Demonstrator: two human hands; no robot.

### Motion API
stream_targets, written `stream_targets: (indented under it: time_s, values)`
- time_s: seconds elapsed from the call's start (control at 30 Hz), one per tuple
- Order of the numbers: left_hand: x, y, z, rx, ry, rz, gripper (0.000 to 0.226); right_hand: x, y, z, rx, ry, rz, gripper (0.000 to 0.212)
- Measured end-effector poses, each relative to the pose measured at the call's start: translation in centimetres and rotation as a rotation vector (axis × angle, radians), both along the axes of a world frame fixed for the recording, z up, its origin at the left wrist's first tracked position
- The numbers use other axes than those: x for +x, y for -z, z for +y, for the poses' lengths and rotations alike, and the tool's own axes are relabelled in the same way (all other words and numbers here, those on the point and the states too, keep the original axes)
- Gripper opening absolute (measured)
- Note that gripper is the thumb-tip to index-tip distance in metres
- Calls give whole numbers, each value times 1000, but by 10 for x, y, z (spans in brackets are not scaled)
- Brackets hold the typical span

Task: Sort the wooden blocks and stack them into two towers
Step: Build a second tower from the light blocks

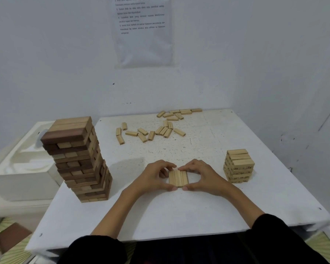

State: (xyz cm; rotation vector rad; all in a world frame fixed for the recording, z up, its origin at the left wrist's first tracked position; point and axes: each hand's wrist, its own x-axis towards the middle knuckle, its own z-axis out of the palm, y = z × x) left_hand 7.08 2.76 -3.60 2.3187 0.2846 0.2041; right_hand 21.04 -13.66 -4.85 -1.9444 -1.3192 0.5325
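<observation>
Head view: row of three pale blocks (178, 178), near the centre of the white table (179, 212), item in hand.
We pinch it with left hand (153, 177) and right hand (204, 177), fingers curled on the far ends, thumbs on the near ends. We judge the blocks light, stiff and smooth; squeeze from both sides or they part. Pale tower (239, 165) right, tall mixed tower (80, 161) left, loose blocks (152, 131) beyond.

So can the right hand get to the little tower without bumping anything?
Probably yes. The little tower stands close beside the right hand, with only bare table between them. But that hand is pinching three blocks right now.
</observation>
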Motion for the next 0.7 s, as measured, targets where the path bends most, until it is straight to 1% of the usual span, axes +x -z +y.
stream_targets:
  time_s: [0.13,0.33,0.53,0.63,0.7]
  values:
    - [-4,4,-2,-41,-26,-72,62,-2,1,-2,30,29,-30,59]
    - [-3,-2,-9,-6,11,-104,65,-8,-10,-2,32,57,-95,59]
    - [7,-44,-16,-66,55,-247,60,-2,-66,-20,92,113,-282,57]
    - [25,-74,-30,-54,109,-332,60,11,-102,-39,141,140,-288,55]
    - [43,-89,-42,-25,133,-372,62,25,-119,-55,133,155,-280,56]
